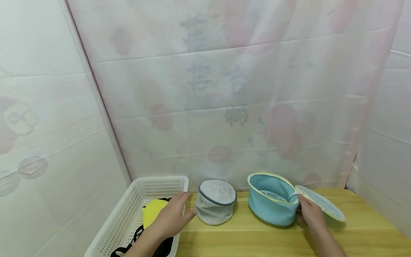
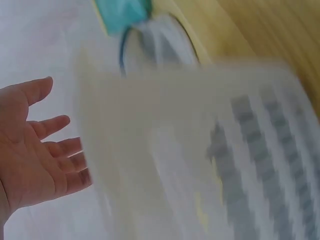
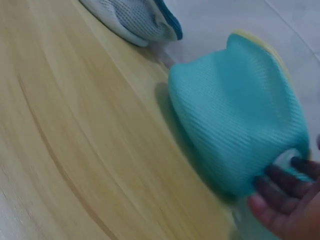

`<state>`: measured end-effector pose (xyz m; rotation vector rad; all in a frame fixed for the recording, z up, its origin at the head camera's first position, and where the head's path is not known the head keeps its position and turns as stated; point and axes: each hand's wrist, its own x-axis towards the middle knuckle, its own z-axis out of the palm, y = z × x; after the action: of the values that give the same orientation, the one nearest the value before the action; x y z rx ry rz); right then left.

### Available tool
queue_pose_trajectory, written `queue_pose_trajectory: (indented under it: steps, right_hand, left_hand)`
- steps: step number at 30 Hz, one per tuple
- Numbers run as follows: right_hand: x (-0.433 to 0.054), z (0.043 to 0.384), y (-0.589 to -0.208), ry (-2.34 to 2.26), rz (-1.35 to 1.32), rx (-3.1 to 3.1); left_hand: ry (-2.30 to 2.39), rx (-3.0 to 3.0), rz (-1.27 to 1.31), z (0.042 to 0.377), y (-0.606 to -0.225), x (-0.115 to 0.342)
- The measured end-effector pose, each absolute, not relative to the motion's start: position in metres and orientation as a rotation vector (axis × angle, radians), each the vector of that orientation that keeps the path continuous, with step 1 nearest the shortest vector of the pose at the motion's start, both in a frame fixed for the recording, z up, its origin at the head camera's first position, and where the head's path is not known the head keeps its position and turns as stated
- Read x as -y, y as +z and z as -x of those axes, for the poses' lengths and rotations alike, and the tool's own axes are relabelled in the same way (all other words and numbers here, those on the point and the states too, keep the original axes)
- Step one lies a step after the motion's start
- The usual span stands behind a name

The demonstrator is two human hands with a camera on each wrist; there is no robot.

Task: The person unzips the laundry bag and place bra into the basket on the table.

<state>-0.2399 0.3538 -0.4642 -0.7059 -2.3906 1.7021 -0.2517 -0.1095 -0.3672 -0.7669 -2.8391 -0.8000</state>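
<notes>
A teal mesh laundry bag (image 1: 271, 208) with yellow piping stands on the table, its round lid (image 1: 322, 203) folded out to the right. My right hand (image 1: 309, 212) holds the bag's side where the lid joins it; in the right wrist view its fingers (image 3: 287, 182) lie against the mesh beside a small white patch. My left hand (image 1: 173, 216) is over the right side of a white plastic basket (image 1: 128, 210), fingers spread and holding nothing. In the basket lie a yellow item (image 1: 154, 210) and black items with straps (image 1: 138, 233), partly hidden by the left arm.
A smaller white mesh laundry bag (image 1: 215, 207) with dark grey-blue trim stands closed between the basket and the teal bag. Behind the wooden table (image 1: 240, 242) hangs a pale printed curtain (image 1: 205, 107), and similar sheets close off both sides.
</notes>
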Motion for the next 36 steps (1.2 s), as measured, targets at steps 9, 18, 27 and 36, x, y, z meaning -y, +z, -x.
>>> queue_pose_trajectory:
  steps: [9,18,27,36]
  right_hand:
    - [-0.356,0.221,-0.449,1.307,0.604,2.707]
    - [-0.303,0.205,-0.424,1.515,0.600,2.455]
    - [-0.239,0.210,-0.418,1.570,0.386,2.318]
    - [-0.194,0.216,-0.441,1.651,0.137,2.485]
  left_hand:
    - [-1.161,2.763,0.831,0.227,-0.369,0.055]
    - [-1.784,2.525,0.526,0.241,-0.398,0.021]
    - [-2.130,2.124,0.037,0.274,-0.432,0.003]
    - [-2.215,2.023,-0.202,0.294,-0.459,0.012]
